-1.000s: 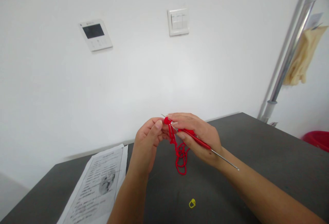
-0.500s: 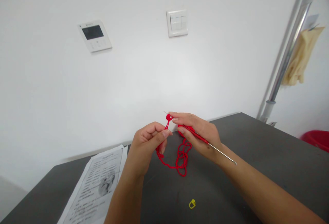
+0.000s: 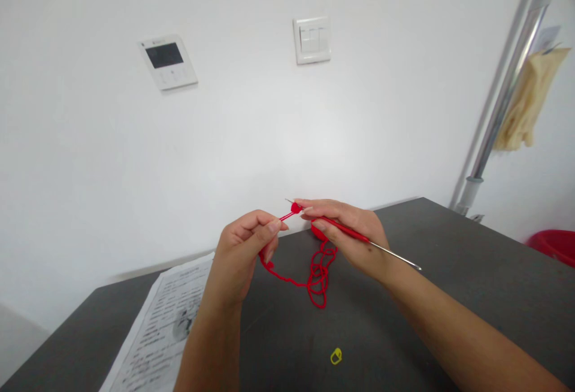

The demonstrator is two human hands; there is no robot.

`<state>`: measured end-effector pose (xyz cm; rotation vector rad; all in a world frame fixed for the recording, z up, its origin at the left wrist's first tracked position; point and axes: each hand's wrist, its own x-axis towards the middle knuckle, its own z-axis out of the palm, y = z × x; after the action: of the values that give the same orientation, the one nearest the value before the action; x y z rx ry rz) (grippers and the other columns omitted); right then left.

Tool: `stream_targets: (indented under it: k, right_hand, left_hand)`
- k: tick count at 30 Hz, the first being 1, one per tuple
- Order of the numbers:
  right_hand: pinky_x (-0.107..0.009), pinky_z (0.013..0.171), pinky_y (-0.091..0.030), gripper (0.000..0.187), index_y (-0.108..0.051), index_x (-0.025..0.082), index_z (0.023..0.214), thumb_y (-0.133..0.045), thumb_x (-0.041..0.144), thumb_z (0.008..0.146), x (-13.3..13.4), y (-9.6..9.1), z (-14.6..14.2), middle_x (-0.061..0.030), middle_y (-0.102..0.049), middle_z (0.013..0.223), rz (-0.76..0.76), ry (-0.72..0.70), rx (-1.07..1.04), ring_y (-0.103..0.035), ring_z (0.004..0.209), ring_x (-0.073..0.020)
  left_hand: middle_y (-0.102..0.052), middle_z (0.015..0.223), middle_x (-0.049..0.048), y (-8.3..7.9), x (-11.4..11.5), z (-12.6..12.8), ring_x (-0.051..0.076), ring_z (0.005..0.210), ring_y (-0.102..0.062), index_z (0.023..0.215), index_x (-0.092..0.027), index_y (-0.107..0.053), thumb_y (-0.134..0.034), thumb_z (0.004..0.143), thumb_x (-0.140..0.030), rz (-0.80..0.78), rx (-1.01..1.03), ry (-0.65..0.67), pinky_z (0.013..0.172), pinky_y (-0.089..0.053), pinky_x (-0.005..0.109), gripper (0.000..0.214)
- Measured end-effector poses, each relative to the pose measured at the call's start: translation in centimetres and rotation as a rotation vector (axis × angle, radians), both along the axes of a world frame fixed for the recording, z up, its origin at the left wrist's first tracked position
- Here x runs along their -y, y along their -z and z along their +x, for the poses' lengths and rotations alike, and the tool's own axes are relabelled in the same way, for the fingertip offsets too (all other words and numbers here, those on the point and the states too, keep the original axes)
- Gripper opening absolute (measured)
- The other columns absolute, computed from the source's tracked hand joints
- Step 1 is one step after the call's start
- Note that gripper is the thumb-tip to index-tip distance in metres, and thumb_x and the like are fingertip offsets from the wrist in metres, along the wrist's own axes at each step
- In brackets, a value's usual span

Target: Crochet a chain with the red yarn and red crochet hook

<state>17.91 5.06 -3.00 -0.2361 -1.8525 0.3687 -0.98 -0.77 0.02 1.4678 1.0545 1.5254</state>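
My right hand (image 3: 350,230) is closed around a crochet hook (image 3: 344,228) with a red grip and bare metal at both ends. Near the hook's upper tip sits a small red crochet piece (image 3: 296,208), touched by the right fingertips. Two red strands run from it down to my left hand (image 3: 245,248), whose thumb and forefinger pinch them. Below the left fingers, red yarn (image 3: 320,278) trails across to loose loops on the table. Behind the right hand a red yarn ball (image 3: 318,231) is partly hidden.
On the dark table (image 3: 381,332) lies a yellow stitch marker (image 3: 336,356) near the front. Printed sheets (image 3: 153,332) are at the left, partly under my left forearm. A white wall (image 3: 233,134) rises behind; a metal pole (image 3: 507,80) and a red basin (image 3: 552,245) are at the right.
My left hand has moved left and slightly away from the right hand, drawing the two red strands longer and flatter. The hook's lower end has swung slightly up and right.
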Motion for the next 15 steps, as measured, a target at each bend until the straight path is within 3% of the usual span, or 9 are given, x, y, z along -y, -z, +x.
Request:
stream_targets:
  k: [6, 10, 15]
  right_hand:
    - [-0.037, 0.101, -0.060, 0.022, -0.072, 0.024, 0.114, -0.058, 0.019, 0.097, -0.1, -0.2, 0.3, -0.0066, -0.075, 0.124, 0.004, 0.014, 0.018, -0.071, 0.115, -0.0204]
    - [-0.036, 0.103, -0.058, 0.023, -0.072, 0.024, 0.114, -0.058, 0.017, 0.097, -0.3, -0.4, 0.8, -0.0063, -0.074, 0.126, 0.053, 0.113, -0.001, -0.070, 0.117, -0.0204]
    - [-0.040, 0.106, -0.057, 0.025, -0.072, 0.025, 0.115, -0.057, 0.016, 0.098, -1.0, -0.2, 1.3, -0.0043, -0.074, 0.126, 0.001, 0.173, -0.125, -0.071, 0.116, -0.0213]
  left_hand:
    - [-0.051, 0.045, -0.0024, 0.0, -0.5, -0.7, 0.011, 0.043, -0.043, 0.068, -0.019, -0.074, -0.073, 0.075, -0.038, -0.066, -0.119, -0.028, 0.045, -0.034, 0.025, 0.020]
    - [-0.043, 0.042, -0.0064, 0.2, -0.8, -1.3, 0.008, 0.042, -0.034, 0.068, -0.017, -0.071, -0.075, 0.073, -0.036, -0.090, -0.092, -0.056, 0.045, -0.025, 0.023, 0.020]
    - [-0.037, 0.041, -0.0087, -0.3, -0.8, -2.4, 0.004, 0.041, -0.026, 0.071, -0.015, -0.073, -0.080, 0.069, -0.030, -0.149, -0.029, -0.028, 0.043, -0.018, 0.021, 0.016]
